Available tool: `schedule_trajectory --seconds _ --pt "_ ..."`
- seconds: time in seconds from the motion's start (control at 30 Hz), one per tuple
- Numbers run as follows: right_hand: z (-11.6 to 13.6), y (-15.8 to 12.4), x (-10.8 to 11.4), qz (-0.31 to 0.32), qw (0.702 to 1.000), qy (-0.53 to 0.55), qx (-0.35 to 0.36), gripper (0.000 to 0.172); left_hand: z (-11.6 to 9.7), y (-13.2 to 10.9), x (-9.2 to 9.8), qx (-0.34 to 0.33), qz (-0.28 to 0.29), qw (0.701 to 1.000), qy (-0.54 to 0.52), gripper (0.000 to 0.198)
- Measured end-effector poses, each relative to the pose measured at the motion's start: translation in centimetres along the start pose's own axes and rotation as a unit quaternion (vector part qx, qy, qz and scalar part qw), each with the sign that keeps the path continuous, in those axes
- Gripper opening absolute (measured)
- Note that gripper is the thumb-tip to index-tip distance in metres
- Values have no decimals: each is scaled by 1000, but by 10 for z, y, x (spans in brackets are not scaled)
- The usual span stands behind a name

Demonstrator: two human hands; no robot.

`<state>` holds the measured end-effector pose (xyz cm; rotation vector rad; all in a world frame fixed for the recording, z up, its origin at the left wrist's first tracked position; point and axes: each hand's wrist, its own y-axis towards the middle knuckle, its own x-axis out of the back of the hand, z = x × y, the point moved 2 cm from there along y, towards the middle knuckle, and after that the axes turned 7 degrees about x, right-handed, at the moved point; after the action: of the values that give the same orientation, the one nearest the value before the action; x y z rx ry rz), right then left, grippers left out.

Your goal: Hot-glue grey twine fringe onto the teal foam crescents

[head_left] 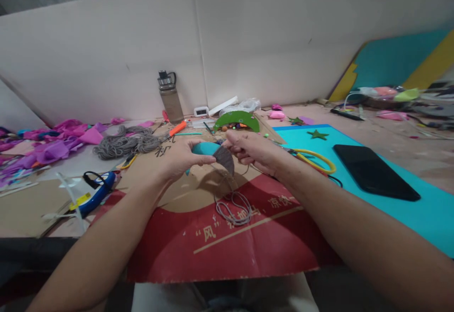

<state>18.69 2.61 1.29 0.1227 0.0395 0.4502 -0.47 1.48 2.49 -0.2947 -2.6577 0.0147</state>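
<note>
My left hand (180, 160) grips a curved turquoise piece (205, 148) between thumb and fingers. Grey cord (224, 160) covers the piece's right end in close, side-by-side turns. At that end my right hand (250, 149) is closed in a pinch on the cord; its fingertips partly hide the strand. Slack cord hangs below both hands and lies in a loose loop (234, 210) on the red and brown cardboard (248, 250).
A skein of grey cord (124, 143) lies left, near an orange-handled cutter (177, 129). Behind stand a bottle (171, 99) and a green arc (237, 120). Yellow-handled scissors (315, 158) and a black phone (374, 172) lie right, a blue glue gun (95, 196) left.
</note>
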Motion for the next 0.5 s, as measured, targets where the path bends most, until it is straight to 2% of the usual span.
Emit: schedule_trajectory --seconds 0.1,0.23,0.37,0.5 --pt "-2 0 1 9 995 -77 55 29 -1 -1 -2 1 7 1000 8 30" --pt "-4 1 4 -12 985 -155 78 18 -3 -3 -3 4 27 999 27 28" --pt "-2 0 2 -9 976 -196 91 18 -3 -3 -2 4 34 999 25 25" --pt "-4 0 0 34 983 -162 75 21 2 2 0 3 44 998 40 23"
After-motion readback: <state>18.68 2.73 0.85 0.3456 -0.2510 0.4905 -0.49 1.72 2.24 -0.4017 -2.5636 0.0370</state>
